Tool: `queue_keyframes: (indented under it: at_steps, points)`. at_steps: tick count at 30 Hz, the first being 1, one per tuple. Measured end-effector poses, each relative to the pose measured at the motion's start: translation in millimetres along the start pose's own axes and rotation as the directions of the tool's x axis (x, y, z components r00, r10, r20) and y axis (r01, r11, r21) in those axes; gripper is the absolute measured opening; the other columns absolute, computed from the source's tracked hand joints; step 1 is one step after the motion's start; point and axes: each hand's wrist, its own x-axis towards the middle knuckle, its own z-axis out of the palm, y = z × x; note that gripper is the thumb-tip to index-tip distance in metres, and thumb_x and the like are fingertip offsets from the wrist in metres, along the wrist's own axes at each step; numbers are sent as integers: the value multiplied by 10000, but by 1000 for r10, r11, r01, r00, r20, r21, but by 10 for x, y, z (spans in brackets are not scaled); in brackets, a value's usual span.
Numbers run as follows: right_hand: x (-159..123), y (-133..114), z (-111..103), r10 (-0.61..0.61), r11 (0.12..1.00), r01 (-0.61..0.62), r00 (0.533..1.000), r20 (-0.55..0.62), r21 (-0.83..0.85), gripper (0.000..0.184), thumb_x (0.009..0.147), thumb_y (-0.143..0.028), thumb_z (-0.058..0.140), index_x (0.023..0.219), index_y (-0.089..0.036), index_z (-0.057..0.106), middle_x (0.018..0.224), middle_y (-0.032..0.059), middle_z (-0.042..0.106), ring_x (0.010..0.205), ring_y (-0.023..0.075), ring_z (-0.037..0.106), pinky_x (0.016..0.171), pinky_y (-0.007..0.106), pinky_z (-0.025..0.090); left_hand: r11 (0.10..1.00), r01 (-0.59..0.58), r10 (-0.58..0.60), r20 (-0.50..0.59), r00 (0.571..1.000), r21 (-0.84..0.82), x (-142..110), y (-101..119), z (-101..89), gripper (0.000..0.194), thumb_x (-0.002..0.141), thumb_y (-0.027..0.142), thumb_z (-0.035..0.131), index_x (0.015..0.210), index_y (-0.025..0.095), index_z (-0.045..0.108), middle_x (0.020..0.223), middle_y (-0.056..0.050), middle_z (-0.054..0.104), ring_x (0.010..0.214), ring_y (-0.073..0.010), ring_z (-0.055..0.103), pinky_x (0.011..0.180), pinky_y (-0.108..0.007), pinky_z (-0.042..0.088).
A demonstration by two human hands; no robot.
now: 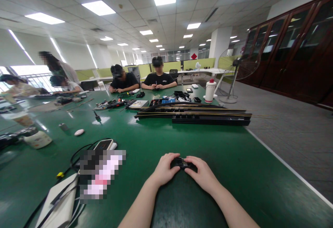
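Observation:
On the green tabletop, close in front of me, lies a small black device (183,163) with a lighter, metallic-looking part in its middle. Its kind is hard to make out, as my fingers cover both ends. My left hand (166,167) grips the left end, thumb in front and fingers over the far side. From the right, my right hand (200,172) holds the other end the same way. Both forearms reach in from the bottom of the view.
Beyond my hands lie long black rails (210,119) with thin brass-coloured rods. A white bottle (210,91) with a red cap stands behind them. To the left are a phone (103,145), cables and a cream-coloured box (58,200). Several people sit across the table.

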Motion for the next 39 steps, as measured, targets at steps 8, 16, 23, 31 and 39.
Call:
queue_keyframes:
  at_steps: [8,16,23,31,39]
  points:
    - [3,37,22,-11,999,12,1000,18,-49,201,718,-257,609,907,-241,674,1106,66,637,1075,233,546,963,413,373,999,-4,3,26,1000,47,3,5,-2,524,674,269,694,1164,225,515,1103,-52,575,1023,-229,504,910,-373,396]
    - [8,23,12,8,999,-8,1000,16,-40,220,699,-238,617,910,-253,678,1109,60,639,1078,241,545,971,427,364,998,21,-23,27,999,58,-1,16,-11,482,685,250,688,1135,232,517,1057,-39,590,984,-222,519,885,-363,405]
    - [13,15,13,8,1000,-8,1000,14,-29,203,713,-261,610,904,-262,678,1097,52,644,1071,238,549,968,423,370,998,21,-22,25,999,64,3,33,-19,413,704,245,671,1095,234,541,1018,-34,601,964,-222,529,873,-365,411]
    - [13,-17,-20,78,989,-72,996,-41,129,214,717,-273,603,915,-222,665,1089,58,646,1066,217,556,979,374,387,998,20,-22,29,999,60,0,41,-24,416,708,242,658,1105,231,535,1029,-36,597,974,-220,524,885,-367,404]
    - [44,33,-44,173,927,-131,981,-91,352,266,711,-334,616,936,-198,655,978,64,695,946,228,621,914,405,449,998,2,-3,22,1000,64,3,42,-12,387,740,252,618,1119,233,541,1076,-47,583,1010,-227,509,896,-372,400]
